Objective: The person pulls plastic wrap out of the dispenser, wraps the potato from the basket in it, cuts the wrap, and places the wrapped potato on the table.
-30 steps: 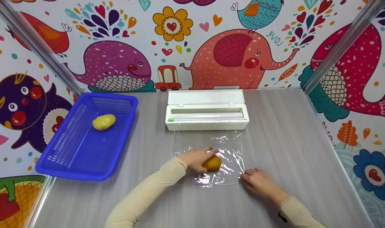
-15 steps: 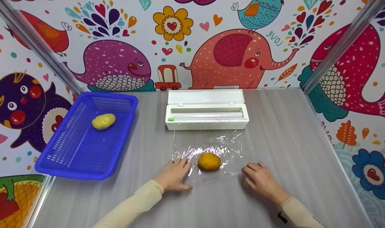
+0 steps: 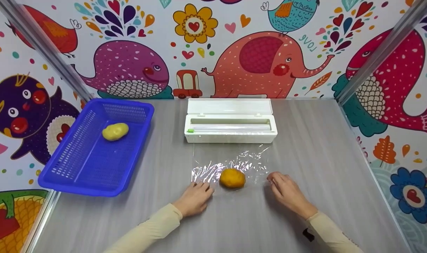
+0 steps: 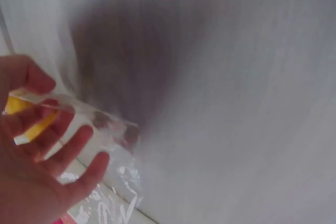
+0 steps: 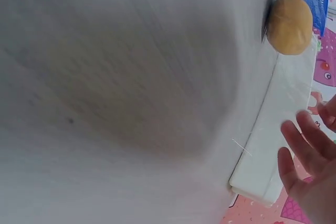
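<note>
A sheet of clear plastic wrap [image 3: 231, 160] runs forward from the roll in a white dispenser box [image 3: 231, 137]. An orange-yellow oval piece of produce [image 3: 232, 178] lies near the sheet's front edge, between the hands. My left hand [image 3: 194, 198] pinches the front left corner of the wrap between thumb and index finger; in the left wrist view the film [image 4: 118, 135] passes by the loosely spread other fingers. At the opposite front corner, my right hand [image 3: 287, 191] pinches the film with its fingertips; its thumb is partly cut off in the right wrist view.
A blue plastic basket [image 3: 90, 175] stands on the left, holding one yellow potato [image 3: 115, 131]. Behind the dispenser, its raised white lid [image 3: 229, 106] faces the patterned back wall [image 3: 195, 66]. Metal posts [image 3: 382, 52] mark the corners of the grey table [image 3: 322, 140].
My left hand has let go of the orange-yellow produce, moved left and taken the film's front left corner. The film's front edge has shifted back, and the right hand has moved slightly forward.
</note>
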`<action>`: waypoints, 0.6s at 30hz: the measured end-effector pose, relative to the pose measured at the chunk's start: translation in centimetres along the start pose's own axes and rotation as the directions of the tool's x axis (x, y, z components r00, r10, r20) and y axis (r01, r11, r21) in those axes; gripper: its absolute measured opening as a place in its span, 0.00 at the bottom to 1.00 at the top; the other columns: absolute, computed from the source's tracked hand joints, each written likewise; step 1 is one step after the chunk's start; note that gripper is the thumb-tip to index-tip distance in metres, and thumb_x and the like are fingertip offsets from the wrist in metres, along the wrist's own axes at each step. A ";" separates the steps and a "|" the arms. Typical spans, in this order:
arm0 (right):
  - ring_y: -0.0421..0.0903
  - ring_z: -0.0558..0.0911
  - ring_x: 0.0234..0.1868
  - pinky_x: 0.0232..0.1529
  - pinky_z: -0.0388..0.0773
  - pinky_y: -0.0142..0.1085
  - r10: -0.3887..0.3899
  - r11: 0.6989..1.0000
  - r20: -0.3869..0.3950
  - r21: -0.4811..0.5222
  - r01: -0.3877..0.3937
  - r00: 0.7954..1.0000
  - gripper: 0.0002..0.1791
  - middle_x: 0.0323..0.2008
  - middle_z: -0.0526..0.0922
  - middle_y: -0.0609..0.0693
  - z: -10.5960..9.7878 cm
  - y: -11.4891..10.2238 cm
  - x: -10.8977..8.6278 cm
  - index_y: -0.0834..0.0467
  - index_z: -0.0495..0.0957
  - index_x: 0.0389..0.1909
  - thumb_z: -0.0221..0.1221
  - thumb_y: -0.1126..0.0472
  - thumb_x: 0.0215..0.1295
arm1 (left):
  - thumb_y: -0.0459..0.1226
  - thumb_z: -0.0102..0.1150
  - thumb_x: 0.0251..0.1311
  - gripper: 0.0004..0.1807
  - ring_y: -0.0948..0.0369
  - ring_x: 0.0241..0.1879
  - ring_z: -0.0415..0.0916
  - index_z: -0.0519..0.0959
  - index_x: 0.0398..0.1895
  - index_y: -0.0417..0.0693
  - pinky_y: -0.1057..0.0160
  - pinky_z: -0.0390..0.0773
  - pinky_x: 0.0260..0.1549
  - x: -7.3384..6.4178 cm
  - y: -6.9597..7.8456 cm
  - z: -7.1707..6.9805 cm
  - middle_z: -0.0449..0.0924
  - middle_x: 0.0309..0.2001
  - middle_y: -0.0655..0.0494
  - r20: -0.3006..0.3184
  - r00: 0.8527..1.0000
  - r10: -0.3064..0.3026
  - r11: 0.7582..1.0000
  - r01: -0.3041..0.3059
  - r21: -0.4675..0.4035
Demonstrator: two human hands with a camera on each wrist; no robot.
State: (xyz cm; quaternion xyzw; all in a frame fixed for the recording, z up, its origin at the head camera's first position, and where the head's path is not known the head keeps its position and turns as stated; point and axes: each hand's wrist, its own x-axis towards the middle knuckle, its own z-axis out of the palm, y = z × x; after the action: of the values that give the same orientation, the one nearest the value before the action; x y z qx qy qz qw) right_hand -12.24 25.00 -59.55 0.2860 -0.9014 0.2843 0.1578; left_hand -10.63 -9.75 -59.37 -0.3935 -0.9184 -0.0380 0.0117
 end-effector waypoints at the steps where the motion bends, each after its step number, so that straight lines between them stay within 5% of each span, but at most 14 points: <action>1: 0.44 0.79 0.31 0.34 0.75 0.45 0.013 1.000 0.007 0.024 -0.013 1.000 0.10 0.32 0.81 0.48 0.0 0.0 0.0 0.57 0.75 0.36 0.58 0.74 0.56 | 0.38 0.65 0.54 0.12 0.56 0.37 0.72 0.75 0.40 0.48 0.55 0.73 0.36 -0.1 -0.1 0.0 0.72 0.36 0.54 -0.006 1.000 -0.001 1.000 0.001 -0.010; 8: 0.39 0.79 0.26 0.27 0.76 0.40 0.097 0.987 0.031 0.126 -0.100 0.995 0.08 0.25 0.82 0.46 0.4 0.3 0.3 0.57 0.73 0.35 0.55 0.74 0.62 | 0.35 0.58 0.62 0.04 0.55 0.35 0.76 0.75 0.36 0.46 0.57 0.73 0.34 -0.2 -0.7 -0.5 0.75 0.33 0.54 -0.039 0.999 -0.024 0.996 0.020 -0.090; 12: 0.37 0.74 0.23 0.24 0.72 0.37 0.139 0.982 0.015 0.126 -0.140 0.990 0.08 0.21 0.79 0.39 0.5 0.6 0.7 0.56 0.73 0.35 0.55 0.72 0.64 | 0.32 0.57 0.62 0.03 0.54 0.34 0.78 0.74 0.36 0.43 0.57 0.76 0.33 -0.1 -1.5 -0.9 0.76 0.33 0.53 -0.031 0.998 -0.049 0.970 0.040 -0.238; 14: 0.36 0.73 0.22 0.23 0.71 0.36 0.173 0.975 0.021 0.140 -0.174 0.985 0.07 0.21 0.77 0.37 0.5 0.7 0.8 0.56 0.73 0.35 0.55 0.72 0.65 | 0.29 0.56 0.62 0.03 0.54 0.34 0.78 0.74 0.37 0.41 0.57 0.78 0.34 -0.1 -2.0 -1.1 0.77 0.33 0.51 -0.032 0.997 -0.067 0.935 0.052 -0.352; 18: 0.36 0.71 0.20 0.22 0.69 0.35 0.245 0.952 0.068 0.172 -0.253 0.967 0.06 0.20 0.75 0.36 0.6 0.9 0.9 0.58 0.73 0.37 0.53 0.72 0.66 | 0.27 0.53 0.64 0.03 0.55 0.34 0.77 0.76 0.38 0.36 0.58 0.78 0.37 0.0 -3.3 -1.4 0.78 0.33 0.48 -0.039 0.994 -0.099 0.811 0.057 -0.582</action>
State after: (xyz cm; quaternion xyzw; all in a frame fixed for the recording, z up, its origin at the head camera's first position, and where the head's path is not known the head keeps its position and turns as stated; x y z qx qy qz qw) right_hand -13.60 24.87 -59.98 0.1895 -0.9044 0.3752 0.0736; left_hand -13.05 -12.14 -58.22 -0.3389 -0.8777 -0.3296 -0.0792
